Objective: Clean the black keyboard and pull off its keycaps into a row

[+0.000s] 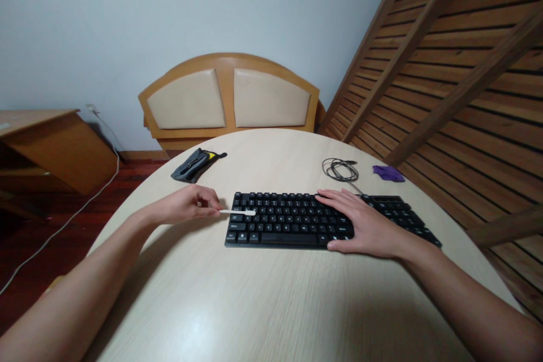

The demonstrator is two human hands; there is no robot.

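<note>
Black keyboard (pixel 288 219), flat on the pale table (pixel 263 294); slim white stick (pixel 248 212), thick-tipped, across its left end

Single head-worn view from close above the table (pixel 237 300), forward and down, wall (pixel 203 5) beyond

The table (pixel 263 288) is showing pale, fine wood grain. The keyboard (pixel 284 219) is appearing black with white lettering; the stick (pixel 249 212) over it is standing out white. The pouch (pixel 192 168) at ten o'clock is showing dark grey and yellow, the cable (pixel 338 176) at one black, the cloth (pixel 388 173) at two purple.
</note>
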